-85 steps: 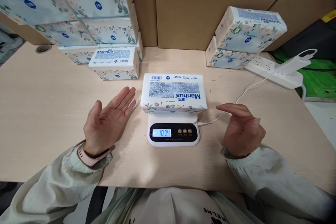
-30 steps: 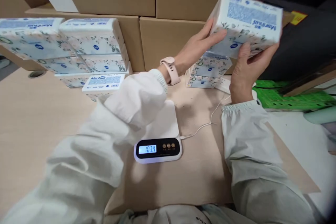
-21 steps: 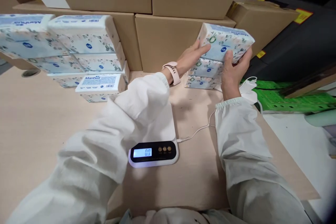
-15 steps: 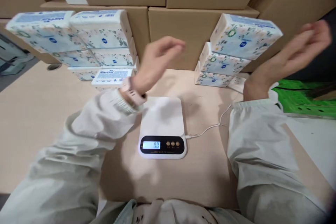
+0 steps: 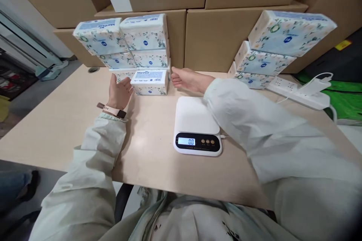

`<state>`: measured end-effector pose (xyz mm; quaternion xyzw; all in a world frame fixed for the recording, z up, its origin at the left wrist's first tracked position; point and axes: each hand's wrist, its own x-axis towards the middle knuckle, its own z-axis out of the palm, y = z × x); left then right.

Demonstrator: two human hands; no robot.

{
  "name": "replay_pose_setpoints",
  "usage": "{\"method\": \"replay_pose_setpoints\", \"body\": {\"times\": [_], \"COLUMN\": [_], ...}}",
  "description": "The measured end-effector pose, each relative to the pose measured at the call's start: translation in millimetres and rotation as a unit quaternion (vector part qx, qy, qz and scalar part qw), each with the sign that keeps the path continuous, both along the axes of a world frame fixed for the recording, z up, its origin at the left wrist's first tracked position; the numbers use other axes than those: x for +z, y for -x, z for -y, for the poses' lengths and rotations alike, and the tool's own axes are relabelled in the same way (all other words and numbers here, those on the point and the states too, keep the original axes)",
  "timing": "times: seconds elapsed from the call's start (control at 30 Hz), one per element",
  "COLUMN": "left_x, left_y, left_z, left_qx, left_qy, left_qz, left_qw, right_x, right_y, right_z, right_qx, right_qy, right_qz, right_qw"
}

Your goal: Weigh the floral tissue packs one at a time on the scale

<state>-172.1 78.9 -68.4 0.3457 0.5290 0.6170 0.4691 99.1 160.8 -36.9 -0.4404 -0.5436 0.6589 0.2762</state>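
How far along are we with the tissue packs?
Looks done: three packs stacked on the right. In hand: left hand and right hand flank the front pack, grip unclear; scale is bare, reading 0.0. Probably left: that pack plus the left stack behind it.

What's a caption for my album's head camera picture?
Left hand and right hand flank one Manhua pack near a scale reading 0.0.

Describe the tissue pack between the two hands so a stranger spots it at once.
On the table, find the left stack of packs. Directly in front, between left hand and right hand, sits the tissue pack, the only one outside any stack.
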Motion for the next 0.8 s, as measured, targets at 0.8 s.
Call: {"method": "replay_pose_setpoints", "body": {"times": [0.8], "left_x": [32.0], "left_y": [-143.3], "left_z": [126.5], "left_qx": [-0.311], "left_qy": [-0.040], "left_qz": [0.036], "left_qw": [0.949], "right_x": [-1.1], "right_y": [-169.8], "right_z": [189.1], "right_qx": [-0.073], "right_qy": [-0.143], "right_qz": [-0.001], "right_qw": [0.987]}}
